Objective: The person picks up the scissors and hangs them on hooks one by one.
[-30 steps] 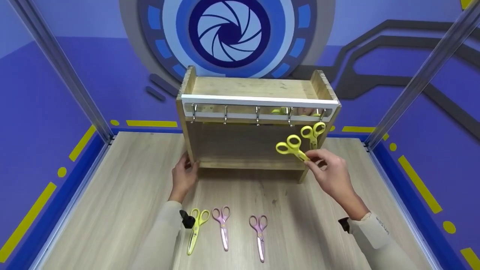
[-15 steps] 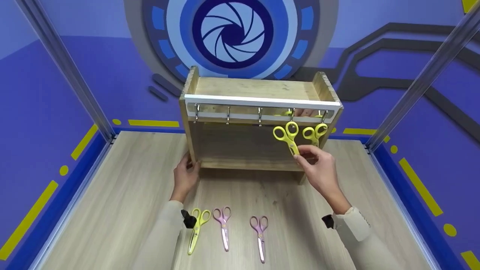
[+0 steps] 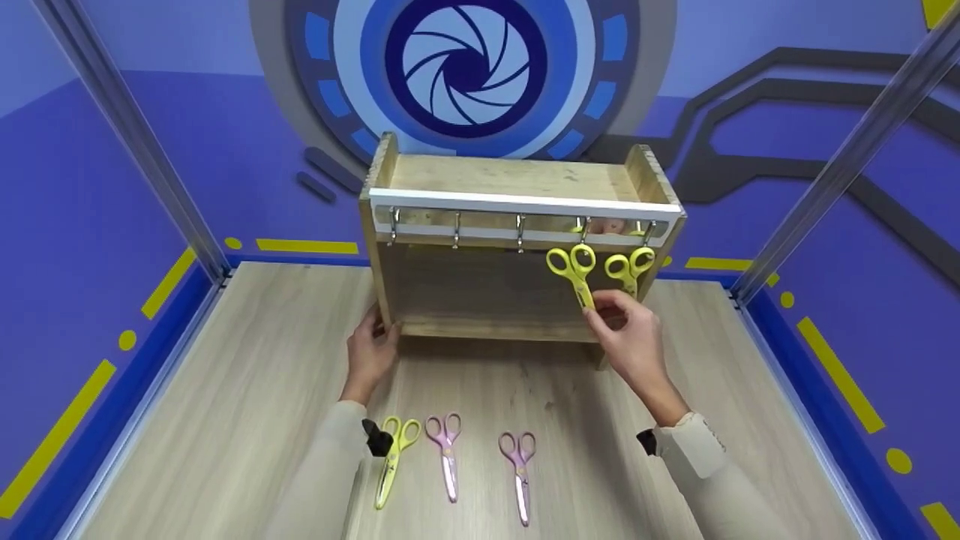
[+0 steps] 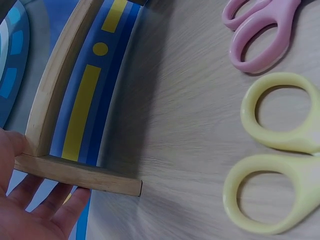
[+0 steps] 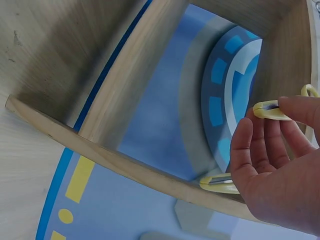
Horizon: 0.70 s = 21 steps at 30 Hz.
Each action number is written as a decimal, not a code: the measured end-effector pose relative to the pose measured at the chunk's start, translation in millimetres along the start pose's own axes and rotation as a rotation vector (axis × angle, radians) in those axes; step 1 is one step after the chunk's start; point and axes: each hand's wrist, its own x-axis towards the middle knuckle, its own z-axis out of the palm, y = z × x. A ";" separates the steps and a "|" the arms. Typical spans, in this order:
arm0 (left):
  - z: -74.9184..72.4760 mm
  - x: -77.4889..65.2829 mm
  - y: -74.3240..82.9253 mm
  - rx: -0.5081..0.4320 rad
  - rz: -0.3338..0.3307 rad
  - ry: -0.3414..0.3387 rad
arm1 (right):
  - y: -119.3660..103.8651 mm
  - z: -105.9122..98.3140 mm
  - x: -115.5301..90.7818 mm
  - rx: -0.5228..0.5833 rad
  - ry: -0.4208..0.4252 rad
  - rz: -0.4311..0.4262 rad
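A wooden rack (image 3: 495,330) carries a strip of metal hooks across its front. My right hand (image 3: 631,330) pinches yellow scissors (image 3: 579,281) by the blade end, handles upward. One finger loop is at the second hook from the right (image 3: 584,231); whether the hook bears the weight I cannot tell. Beside it, other yellow scissors (image 3: 628,280) hang from the rightmost hook. My left hand (image 3: 370,355) grips the rack's lower left side, with the thumb and fingers on opposite faces of the wooden side board (image 4: 90,175) in the left wrist view.
On the table (image 3: 262,390) in front lie yellow scissors (image 3: 390,469) and two pink pairs, the left pink scissors (image 3: 448,461) and the right pink scissors (image 3: 520,480). Metal posts and a blue patterned wall (image 3: 187,150) stand around the table.
My right hand has moved left and slightly up, and the held scissors have turned more upright, their loops rising to the hook. My left hand keeps its place on the rack.
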 end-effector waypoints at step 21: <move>0.5 0.5 1.4 0.011 -0.020 -0.006 | 9.8 23.3 1.1 -0.052 0.052 -0.043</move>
